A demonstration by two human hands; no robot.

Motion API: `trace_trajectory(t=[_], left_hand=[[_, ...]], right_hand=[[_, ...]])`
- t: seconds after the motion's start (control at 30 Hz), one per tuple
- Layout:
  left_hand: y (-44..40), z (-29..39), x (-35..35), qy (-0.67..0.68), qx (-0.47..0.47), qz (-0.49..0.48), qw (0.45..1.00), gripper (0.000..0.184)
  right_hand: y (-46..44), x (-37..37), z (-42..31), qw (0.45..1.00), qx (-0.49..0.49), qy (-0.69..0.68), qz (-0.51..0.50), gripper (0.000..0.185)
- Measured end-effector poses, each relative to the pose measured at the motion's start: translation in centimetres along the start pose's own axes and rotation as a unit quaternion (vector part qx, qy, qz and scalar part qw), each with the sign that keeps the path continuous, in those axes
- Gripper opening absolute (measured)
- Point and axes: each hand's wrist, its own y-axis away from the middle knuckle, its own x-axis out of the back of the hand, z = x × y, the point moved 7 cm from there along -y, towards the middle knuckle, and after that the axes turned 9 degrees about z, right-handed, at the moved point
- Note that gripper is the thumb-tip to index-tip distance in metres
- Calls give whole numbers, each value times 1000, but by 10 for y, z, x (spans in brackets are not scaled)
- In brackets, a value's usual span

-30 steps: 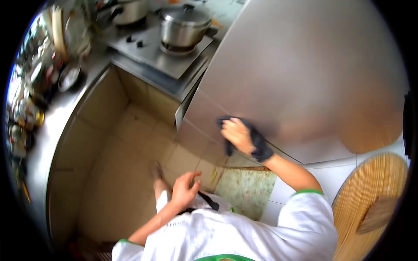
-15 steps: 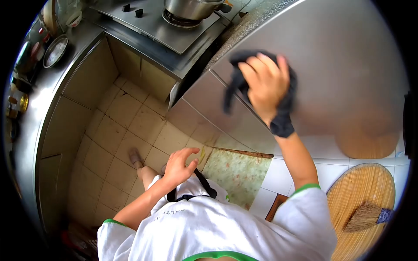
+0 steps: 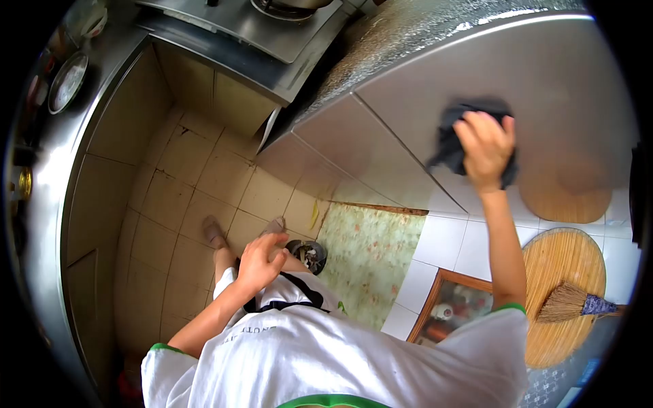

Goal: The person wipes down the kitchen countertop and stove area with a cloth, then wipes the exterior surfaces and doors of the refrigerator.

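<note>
My right hand (image 3: 487,151) presses a dark cloth (image 3: 454,141) against the smooth metallic panel (image 3: 544,75) on the right, with its fingers bent over the cloth. The cloth is bunched under the palm, and its edges are blurred. Held in front of my body, my left hand (image 3: 261,260) has its fingers apart and nothing in it. It hovers above my lap and a black strap (image 3: 306,289).
A stove (image 3: 272,34) and steel counter (image 3: 51,183) stand at the top and left. A round woven board (image 3: 568,258) with a brush (image 3: 568,302) is at right. A dark bin (image 3: 307,256) stands on the tiled floor (image 3: 194,197), near a framed picture or mirror (image 3: 449,313).
My right hand has slid the cloth up and then rightward across the panel. The view has shifted, bringing the bin and frame into sight. My left hand stays open near my body.
</note>
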Motion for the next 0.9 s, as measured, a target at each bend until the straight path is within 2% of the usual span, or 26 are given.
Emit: trace_trajectory(t=[0.1, 0.2, 0.27, 0.33, 0.37, 0.5, 0.57, 0.63, 0.7, 0.8, 0.9], left_hand=[[1, 0, 16, -20, -28, -21, 999, 32], [-2, -12, 30, -30, -24, -14, 999, 31], [-4, -19, 39, -23, -3, 3, 1000, 30], [-2, -27, 42, -19, 30, 1, 999, 30], [0, -34, 40, -17, 56, 1, 998, 29], [17, -59, 24, -28, 73, 16, 997, 28], [25, -68, 16, -15, 95, 10, 995, 28], [33, -77, 9, -31, 109, 20, 993, 27], [38, -77, -1, -35, 116, 39, 992, 27], [36, -65, -17, -21, 107, 46, 993, 25], [27, -35, -45, -32, 74, 14, 997, 25]], right_hand=[[-4, 15, 15, 995, -35, 83, 41, 26], [-22, -25, -12, 969, -89, 224, 52, 25], [-24, -70, -53, 979, -68, 191, 28, 25], [-13, -117, -97, 992, 2, 121, -45, 22], [-5, -136, -115, 997, 4, 51, -60, 19], [24, -191, -176, 994, 32, -73, -72, 20], [51, -229, -206, 961, 26, -253, -105, 16], [67, -254, -237, 963, 77, -247, -78, 11], [82, -270, -258, 972, 113, -170, -120, 6], [101, -262, -255, 969, 104, -171, -146, 9], [149, -209, -210, 973, 38, -150, -170, 15]])
